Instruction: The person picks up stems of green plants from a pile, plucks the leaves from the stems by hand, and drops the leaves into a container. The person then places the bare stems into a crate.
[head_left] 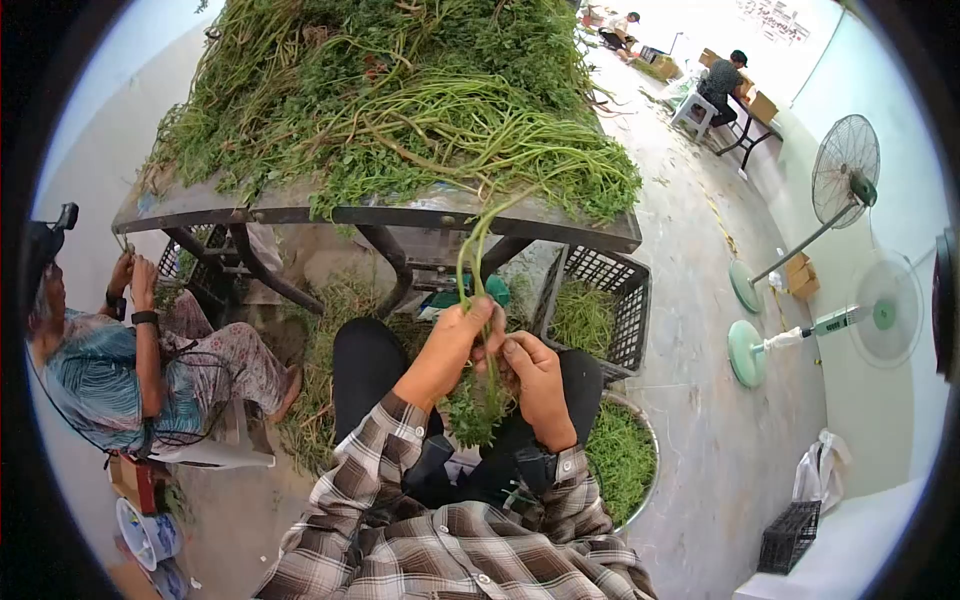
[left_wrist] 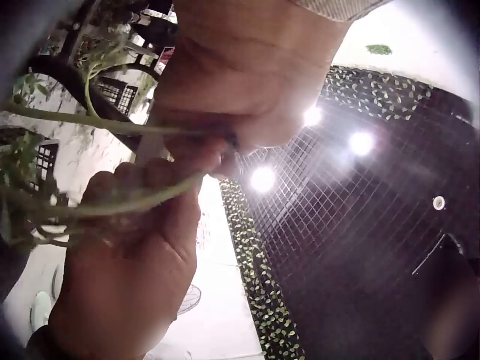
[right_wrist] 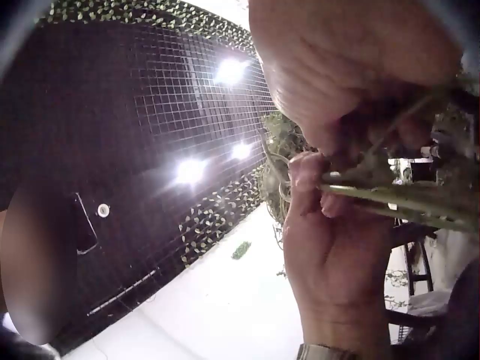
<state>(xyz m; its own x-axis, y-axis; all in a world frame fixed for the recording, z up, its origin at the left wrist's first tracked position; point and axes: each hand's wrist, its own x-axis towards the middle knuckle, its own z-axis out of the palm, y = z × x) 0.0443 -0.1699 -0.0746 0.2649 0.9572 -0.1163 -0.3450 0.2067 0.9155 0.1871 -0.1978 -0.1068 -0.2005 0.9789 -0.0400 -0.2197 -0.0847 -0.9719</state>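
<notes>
My left hand grips a few long green vegetable stems in front of my lap. Their bare ends rise toward the table edge, while the leafy tops hang below, between my knees. Close on the right, my right hand has its thumb and fingers curled in a pinch on the same bunch. The left wrist view shows stems crossing in front of my right hand. In the right wrist view, pale stems stick out from my left hand.
A large heap of greens covers the table ahead. Beneath its right corner stands a black crate of greens, with a round basin nearer me. A seated person works at left. Two fans stand right.
</notes>
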